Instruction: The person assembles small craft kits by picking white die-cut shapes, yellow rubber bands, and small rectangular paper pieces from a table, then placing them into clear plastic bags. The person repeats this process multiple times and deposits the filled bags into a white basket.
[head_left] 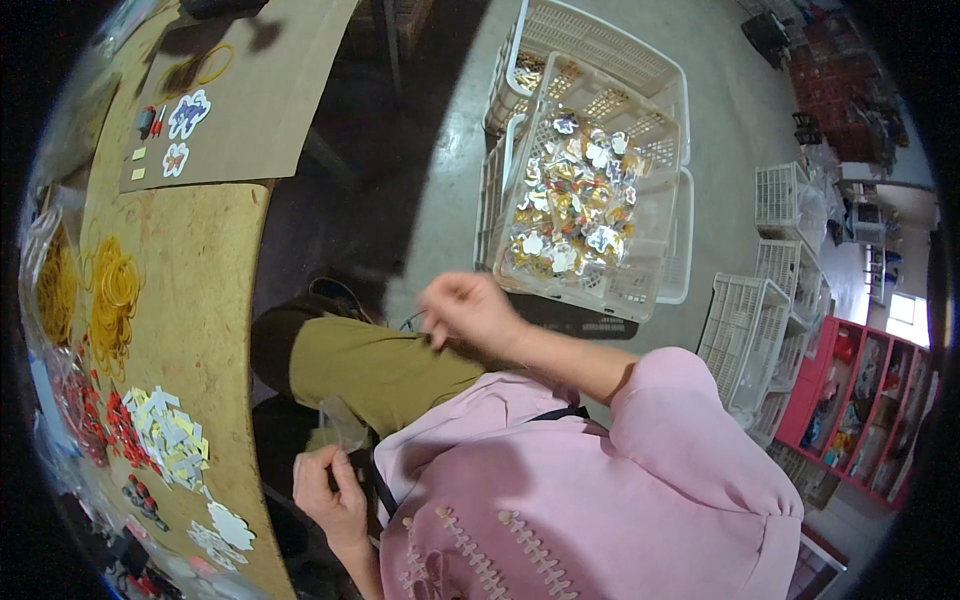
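My left hand (330, 497) is at the lower left, beside the table edge, with thumb and fingers closed. A small clear plastic bag (345, 425) stands up from its fingertips over my lap. Above my knee, my right hand (468, 312) is raised, its fingers curled together and somewhat blurred. Whether anything small is pinched in it cannot be made out. On the table to my left lie yellow rubber bands (113, 290), small red parts (125, 430), a pile of pale paper slips (170, 440), dark small pieces (143, 500) and white flower-shaped cutouts (230, 525).
A brown cardboard sheet (250, 100) at the table's far end carries two printed cutouts, a rubber band and small parts. Beyond my right hand, a white plastic crate (650, 240) holds many filled bags, resting on other crates. More crates (740, 330) and a red shelf (850, 400) stand at right.
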